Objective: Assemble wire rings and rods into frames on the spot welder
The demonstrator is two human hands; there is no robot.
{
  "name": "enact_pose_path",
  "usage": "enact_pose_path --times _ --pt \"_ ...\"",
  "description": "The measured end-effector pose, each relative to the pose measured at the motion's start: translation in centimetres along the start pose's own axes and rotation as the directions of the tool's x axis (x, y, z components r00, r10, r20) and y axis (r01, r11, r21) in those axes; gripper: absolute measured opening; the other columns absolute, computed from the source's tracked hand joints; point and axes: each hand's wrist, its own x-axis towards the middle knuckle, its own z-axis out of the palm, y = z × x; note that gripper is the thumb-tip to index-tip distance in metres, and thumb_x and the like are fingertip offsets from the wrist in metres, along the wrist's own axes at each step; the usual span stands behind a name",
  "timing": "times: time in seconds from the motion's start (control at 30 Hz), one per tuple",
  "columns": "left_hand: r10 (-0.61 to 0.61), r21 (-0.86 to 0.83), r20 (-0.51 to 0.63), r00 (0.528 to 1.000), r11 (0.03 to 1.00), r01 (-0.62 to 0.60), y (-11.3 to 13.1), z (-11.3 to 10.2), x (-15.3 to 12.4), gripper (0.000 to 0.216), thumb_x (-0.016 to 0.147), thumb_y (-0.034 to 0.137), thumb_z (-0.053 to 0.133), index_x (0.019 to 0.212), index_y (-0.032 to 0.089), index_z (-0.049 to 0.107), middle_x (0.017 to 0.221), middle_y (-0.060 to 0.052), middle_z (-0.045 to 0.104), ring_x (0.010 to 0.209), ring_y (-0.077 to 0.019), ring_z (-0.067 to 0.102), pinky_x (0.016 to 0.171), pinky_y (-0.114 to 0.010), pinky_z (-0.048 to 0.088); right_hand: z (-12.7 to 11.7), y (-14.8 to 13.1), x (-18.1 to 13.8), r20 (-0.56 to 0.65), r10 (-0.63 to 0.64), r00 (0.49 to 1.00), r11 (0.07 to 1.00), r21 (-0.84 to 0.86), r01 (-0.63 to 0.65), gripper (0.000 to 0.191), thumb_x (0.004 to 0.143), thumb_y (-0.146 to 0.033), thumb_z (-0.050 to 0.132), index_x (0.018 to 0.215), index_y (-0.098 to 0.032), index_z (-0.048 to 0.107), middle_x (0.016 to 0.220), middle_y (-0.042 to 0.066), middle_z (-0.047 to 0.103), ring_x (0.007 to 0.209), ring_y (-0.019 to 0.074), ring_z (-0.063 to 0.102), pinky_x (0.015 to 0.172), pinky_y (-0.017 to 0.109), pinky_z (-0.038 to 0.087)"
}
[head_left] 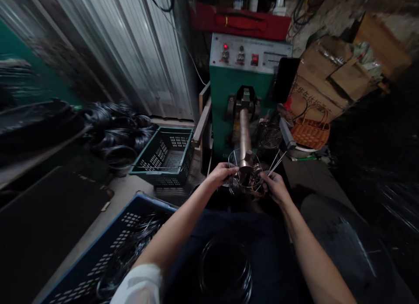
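- A loose coil of glossy black rings [248, 281] is lying on the person's dark-clothed lap.
- A blue crate [129, 218] is standing to the left, holding more dark rings.
- The left hand [223, 174] is pinching, thumb against closed fingers, the side of a wire ring [228, 159].
- The right hand [275, 186] is closing around several thin wires [277, 164], which are fanning up and outward.
- The wire ring is showing as a slender, smooth hoop at the lower end of a copper-coloured cylinder [245, 133]; whether it is touching the metal, I cannot tell. The wires are looking straight, pale and bare, with a dull shine.
- A green perforated basket [160, 175] is sitting on the floor, left of the machine.
- The green machine [219, 103] is carrying a grey panel [268, 50] with a glowing red lamp [225, 46]; its print is staying too small to read.
- A cardboard box [322, 85] is displaying Chinese characters, "午休折" seeming legible among them.
- A red case [242, 22] is resting behind the panel.
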Motion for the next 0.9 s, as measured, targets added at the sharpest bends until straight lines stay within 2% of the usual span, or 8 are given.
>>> enact_pose_path --times 0.27,0.47,0.63,0.8,0.9 --pt "0.031 0.014 0.015 0.999 0.999 -0.031 -0.3 -0.2 1.2 0.034 0.062 0.036 0.080 0.065 0.013 0.057 0.044 0.004 0.047 0.033 -0.0046 0.037 0.035 -0.019 0.020 0.4 -0.1 0.6 -0.017 -0.021 1.000 0.999 -0.034 0.020 0.044 0.065 -0.054 0.077 0.076 -0.016 0.058 0.051 -0.005 0.053 0.037 0.0047 0.041 0.032 0.015 0.032" --pt "0.031 0.026 0.040 0.999 0.999 -0.032 -0.3 -0.3 0.6 0.032 0.064 0.035 0.080 0.071 0.013 0.058 0.048 0.004 0.050 0.035 -0.0041 0.038 0.036 -0.018 0.021 0.5 -0.5 -0.4 -0.030 -0.021 0.999 0.998 -0.057 0.019 0.043 0.065 -0.053 0.077 0.077 -0.016 0.058 0.054 -0.005 0.054 0.039 0.0048 0.042 0.034 0.015 0.032" --pt "0.047 0.042 0.054 0.997 0.998 -0.049 -0.7 -0.7 -2.9 0.036 0.062 0.038 0.081 0.075 0.014 0.059 0.055 0.004 0.053 0.038 -0.0042 0.040 0.037 -0.017 0.022 1.0 -0.3 -4.3 0.041 -0.009 0.999 0.982 -0.186 0.017 0.040 0.073 -0.053 0.071 0.082 -0.017 0.059 0.055 -0.003 0.056 0.040 0.0078 0.046 0.036 0.019 0.036" --pt "0.071 0.028 0.035 0.997 0.997 -0.072 -2.4 -1.0 -8.0 0.041 0.065 0.045 0.078 0.083 0.013 0.058 0.064 0.000 0.059 0.040 -0.0034 0.038 0.037 -0.017 0.020 0.7 -0.3 -9.8 0.186 0.043 0.982 0.952 -0.306 0.016 0.050 0.079 -0.061 0.061 0.101 -0.016 0.060 0.070 0.002 0.065 0.051 0.0122 0.058 0.047 0.024 0.047" --pt "0.071 0.032 0.046 0.996 0.997 -0.073 -3.3 -1.2 -10.6 0.040 0.069 0.043 0.076 0.090 0.013 0.059 0.066 -0.001 0.061 0.040 -0.0036 0.039 0.037 -0.017 0.022 -1.1 -0.1 -12.7 0.102 -0.036 0.994 0.887 -0.454 0.079 0.046 0.083 -0.060 0.057 0.103 -0.018 0.058 0.072 0.004 0.067 0.052 0.0147 0.060 0.054 0.028 0.050"
